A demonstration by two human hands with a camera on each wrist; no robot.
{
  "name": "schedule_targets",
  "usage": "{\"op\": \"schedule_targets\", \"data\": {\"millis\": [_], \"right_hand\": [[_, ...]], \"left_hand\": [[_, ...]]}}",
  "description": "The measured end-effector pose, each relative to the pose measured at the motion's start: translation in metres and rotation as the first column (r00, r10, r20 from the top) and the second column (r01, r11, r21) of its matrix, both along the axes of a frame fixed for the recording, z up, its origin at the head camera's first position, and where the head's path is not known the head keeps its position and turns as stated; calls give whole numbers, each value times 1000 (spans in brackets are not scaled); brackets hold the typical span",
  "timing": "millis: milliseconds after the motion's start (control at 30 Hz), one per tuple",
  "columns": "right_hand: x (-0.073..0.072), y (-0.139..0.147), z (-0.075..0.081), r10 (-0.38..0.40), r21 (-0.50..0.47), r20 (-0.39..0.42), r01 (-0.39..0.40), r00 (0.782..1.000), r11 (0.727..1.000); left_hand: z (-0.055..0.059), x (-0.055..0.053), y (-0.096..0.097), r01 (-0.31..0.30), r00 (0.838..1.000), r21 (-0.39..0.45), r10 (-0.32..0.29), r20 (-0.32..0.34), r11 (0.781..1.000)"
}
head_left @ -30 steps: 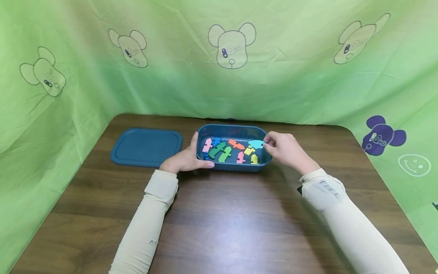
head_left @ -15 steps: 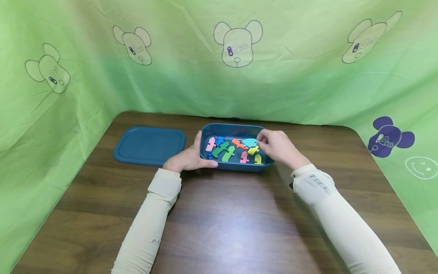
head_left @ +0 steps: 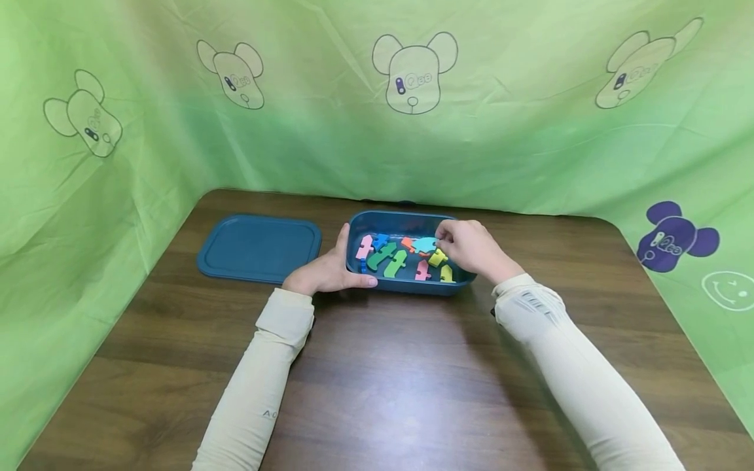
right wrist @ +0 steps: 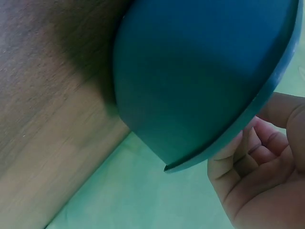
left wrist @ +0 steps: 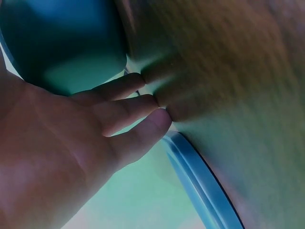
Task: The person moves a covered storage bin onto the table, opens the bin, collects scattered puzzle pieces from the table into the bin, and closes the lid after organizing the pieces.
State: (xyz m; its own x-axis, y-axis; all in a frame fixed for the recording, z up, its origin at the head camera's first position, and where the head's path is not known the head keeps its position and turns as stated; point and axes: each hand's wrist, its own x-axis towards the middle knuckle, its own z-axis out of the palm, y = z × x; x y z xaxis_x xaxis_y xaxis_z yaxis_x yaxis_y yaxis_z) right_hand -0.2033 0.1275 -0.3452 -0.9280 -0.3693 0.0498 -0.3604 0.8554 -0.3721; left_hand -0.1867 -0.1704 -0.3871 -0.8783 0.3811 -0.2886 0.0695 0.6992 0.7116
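Note:
A dark blue plastic box (head_left: 406, 287) holds several coloured puzzle-like pieces with notches and tabs. My left hand (head_left: 323, 269) rests against its left end, thumb along the front wall; in the left wrist view the fingers of this hand (left wrist: 71, 129) stretch out straight beside the box (left wrist: 66, 43). Over the right end my right hand (head_left: 471, 247) pinches a turquoise piece (head_left: 423, 244), which lies over an orange piece (head_left: 408, 244). In the right wrist view the box wall (right wrist: 190, 81) hides the piece and the fingertips of the right hand (right wrist: 267, 176).
Left of the box lies its blue lid (head_left: 259, 247) on the brown wooden table (head_left: 377, 379). Pink (head_left: 422, 270), yellow (head_left: 438, 258), green (head_left: 395, 263) and blue (head_left: 379, 242) pieces lie in the box. A green printed curtain (head_left: 318, 131) surrounds the table's back and sides.
My right hand has moved left into the box with the turquoise piece, which now partly covers the orange one. The left hand keeps its place at the box; the head view has shifted slightly.

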Motion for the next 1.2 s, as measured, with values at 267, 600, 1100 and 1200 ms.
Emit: {"op": "schedule_targets", "data": {"millis": [267, 600, 1100, 1200], "right_hand": [[-4, -5, -4, 16, 4, -4, -16, 1000, 1000], [-6, -13, -6, 23, 10, 27, -23, 999, 1000], [-1, -5, -1, -27, 64, 61, 23, 998, 998], [4, 3, 4, -34, 41, 42, 32, 999, 999]], "left_hand": [[1, -1, 0, -7, 1000, -29, 7, 6, 1000], [1, 0, 0, -7, 1000, -30, 7, 8, 1000], [0, 0, 0, -2, 1000, -18, 2, 8, 1000], [0, 0, 0, -5, 1000, -24, 6, 15, 1000]]}}
